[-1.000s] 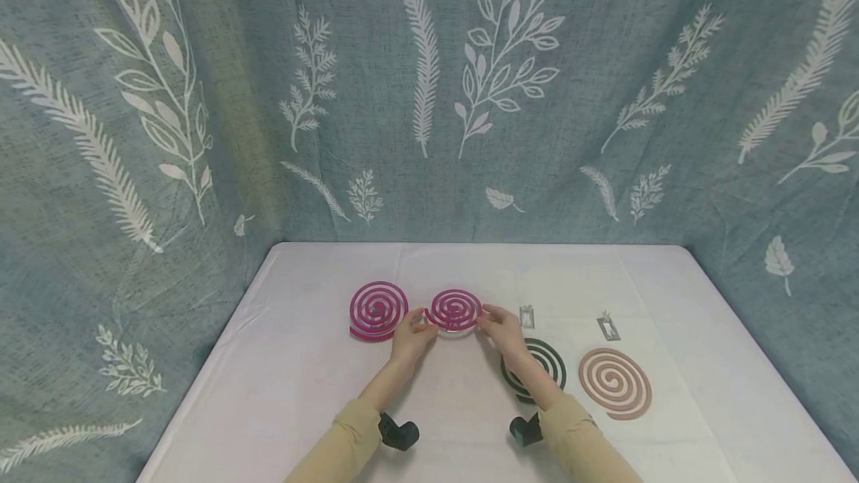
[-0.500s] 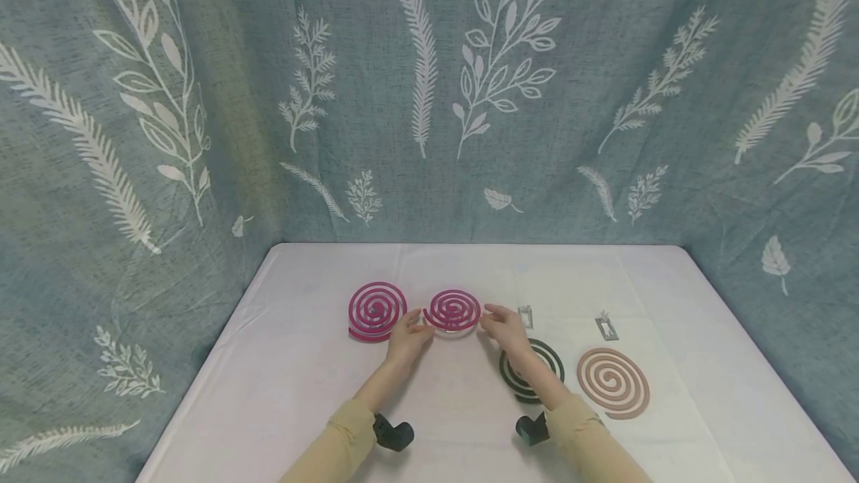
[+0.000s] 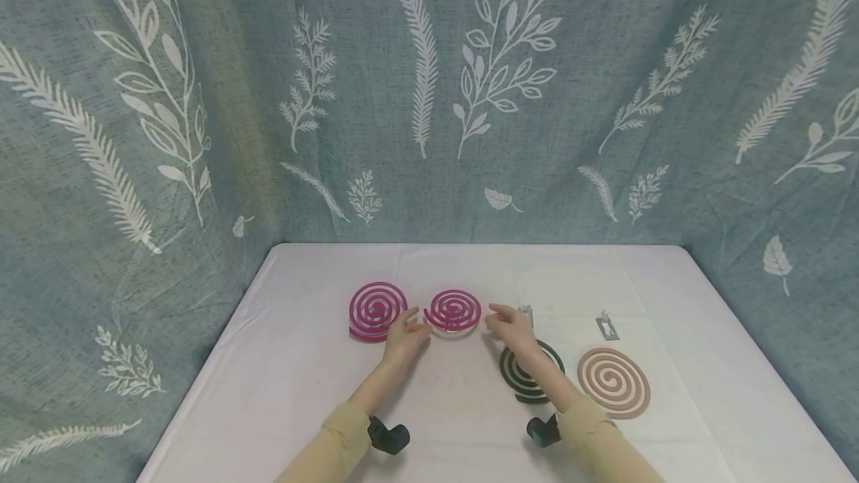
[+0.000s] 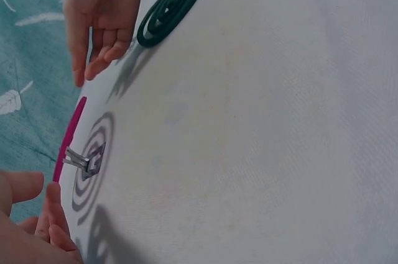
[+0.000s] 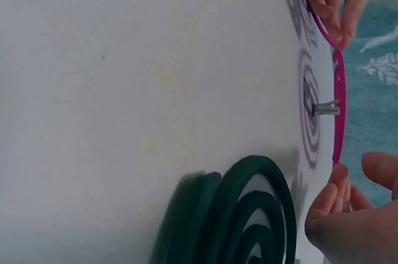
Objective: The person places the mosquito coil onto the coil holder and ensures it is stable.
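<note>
A magenta mosquito coil (image 3: 453,310) rests raised on a small metal stand (image 4: 93,163) in the middle of the table. To its left lies another magenta mosquito coil (image 3: 378,308), partly behind my left hand (image 3: 404,341). The left hand is beside the middle coil, its fingers loosely extended and holding nothing. On the other side, my right hand (image 3: 513,330) hovers apart from the coil's right edge, with relaxed fingers and nothing in them. Under the right wrist lies a dark green mosquito coil (image 3: 530,399), partly covered by the forearm.
A brown mosquito coil (image 3: 611,379) lies flat on the right of the white table (image 3: 268,393). Behind it is a bare metal stand (image 3: 608,329). Another metal stand (image 3: 527,311) shows partly behind the right hand. A patterned blue-green curtain (image 3: 429,200) hangs around the table.
Both hands have let go of the middle magenta coil and drawn apart, the left one leftward and the right one rightward. The coil stays raised on its stand.
</note>
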The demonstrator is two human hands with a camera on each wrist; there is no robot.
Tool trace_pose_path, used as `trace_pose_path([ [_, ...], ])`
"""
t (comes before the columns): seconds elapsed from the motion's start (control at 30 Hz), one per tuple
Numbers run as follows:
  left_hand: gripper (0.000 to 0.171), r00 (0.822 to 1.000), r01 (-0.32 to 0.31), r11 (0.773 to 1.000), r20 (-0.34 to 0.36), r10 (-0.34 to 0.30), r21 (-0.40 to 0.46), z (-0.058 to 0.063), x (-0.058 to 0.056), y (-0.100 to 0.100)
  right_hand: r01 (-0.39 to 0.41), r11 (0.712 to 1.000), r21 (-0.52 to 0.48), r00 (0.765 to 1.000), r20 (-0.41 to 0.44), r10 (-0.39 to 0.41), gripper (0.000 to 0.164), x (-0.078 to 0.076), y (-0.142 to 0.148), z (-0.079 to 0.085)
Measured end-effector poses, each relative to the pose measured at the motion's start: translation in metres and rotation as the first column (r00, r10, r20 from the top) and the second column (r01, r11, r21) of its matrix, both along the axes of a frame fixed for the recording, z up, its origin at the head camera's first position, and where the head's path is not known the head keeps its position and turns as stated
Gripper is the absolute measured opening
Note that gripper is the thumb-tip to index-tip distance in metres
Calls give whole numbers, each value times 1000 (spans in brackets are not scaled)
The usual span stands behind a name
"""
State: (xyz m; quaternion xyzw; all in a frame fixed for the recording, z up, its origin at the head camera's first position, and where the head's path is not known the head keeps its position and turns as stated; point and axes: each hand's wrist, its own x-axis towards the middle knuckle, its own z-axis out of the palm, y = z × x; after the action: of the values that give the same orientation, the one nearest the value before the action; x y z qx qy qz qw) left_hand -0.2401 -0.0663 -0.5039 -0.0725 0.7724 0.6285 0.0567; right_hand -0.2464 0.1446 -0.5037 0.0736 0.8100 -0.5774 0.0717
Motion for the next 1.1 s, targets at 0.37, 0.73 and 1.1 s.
trace_pose_path([
  [0.37, 50, 996, -20, 1000, -88, 20, -1, 12, 1, 7, -10, 993, 115, 999, -39, 15, 45, 1, 17, 4],
  [0.73, 49, 991, 36, 999, -130, -32, 24, 14, 9, 16, -52, 986, 157, 997, -46, 60, 43, 18, 35, 9],
  [1.1, 49, 978, 144, 989, -150, -145, -18, 14, 14, 29, -73, 974, 214, 995, -46, 85, 45, 28, 55, 10],
])
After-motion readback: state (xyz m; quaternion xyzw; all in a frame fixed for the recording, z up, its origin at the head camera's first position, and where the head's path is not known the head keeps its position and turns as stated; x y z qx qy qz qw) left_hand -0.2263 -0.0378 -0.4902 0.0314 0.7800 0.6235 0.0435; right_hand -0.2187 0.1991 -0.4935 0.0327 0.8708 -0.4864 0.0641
